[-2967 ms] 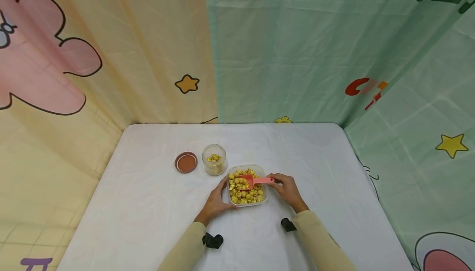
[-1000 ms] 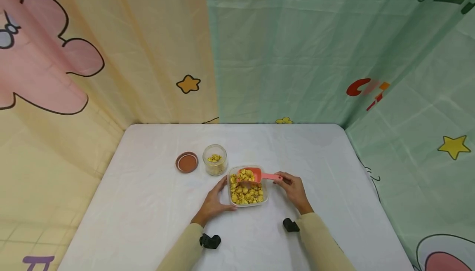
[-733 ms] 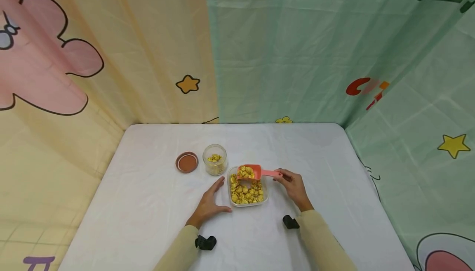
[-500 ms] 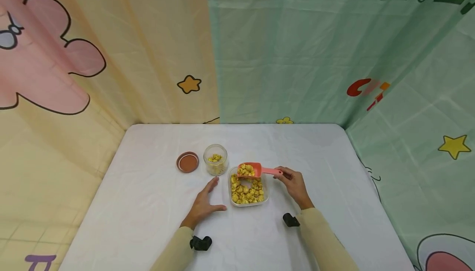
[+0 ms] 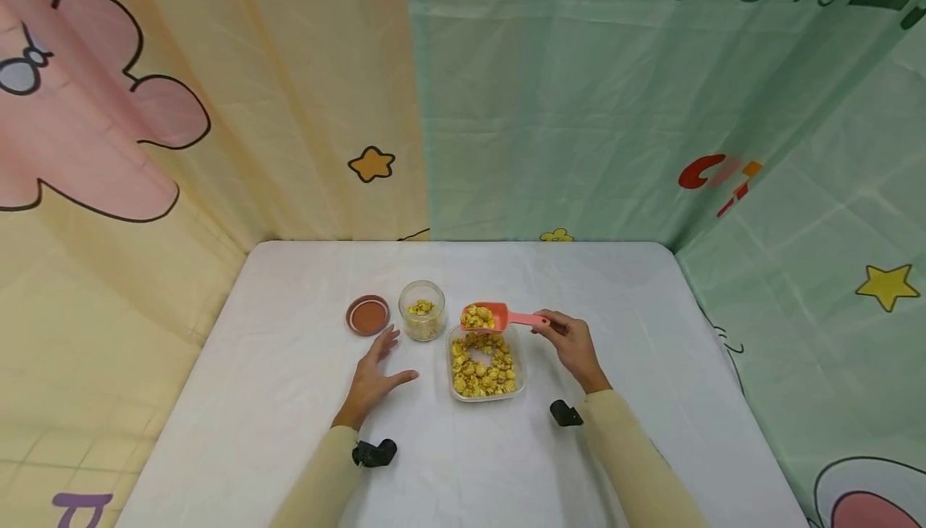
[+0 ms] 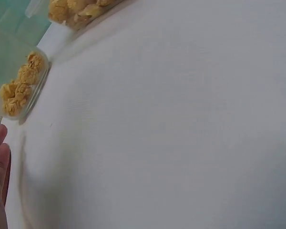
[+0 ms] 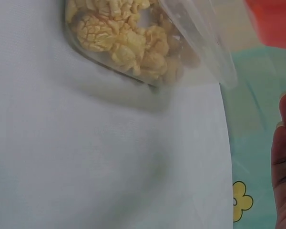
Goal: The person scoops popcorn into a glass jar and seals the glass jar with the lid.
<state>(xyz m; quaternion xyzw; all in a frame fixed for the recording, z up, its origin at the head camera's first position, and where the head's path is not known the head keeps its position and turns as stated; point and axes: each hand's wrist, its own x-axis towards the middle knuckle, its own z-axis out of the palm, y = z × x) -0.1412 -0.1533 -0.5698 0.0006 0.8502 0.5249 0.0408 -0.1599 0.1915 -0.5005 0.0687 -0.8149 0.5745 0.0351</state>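
In the head view my right hand [image 5: 573,345] pinches the handle end of a red-pink scoop [image 5: 501,316]. Yellow popcorn [image 5: 478,317] fills the scoop, which hangs over the far rim of a clear plastic container [image 5: 518,379]. More popcorn lies in that container, with a bare patch near its middle. My left hand [image 5: 372,379] holds nothing, its thumb and fingers spread apart. It is near a glass jar [image 5: 432,329] with some popcorn inside, apart from it. The left wrist view catches the jar [image 6: 38,93] and a few left fingers [image 6: 0,162] at its edge.
A brown round lid [image 5: 367,316] lies left of the jar, just beyond the left fingertips. Everything stands on a white-covered table [image 5: 579,271]. Patterned curtains [image 5: 535,110] enclose its back and sides.
My left hand has let go of the container and moved left, toward the lid and jar. The scoop went into the popcorn, came up loaded, and has risen toward the container's far rim.
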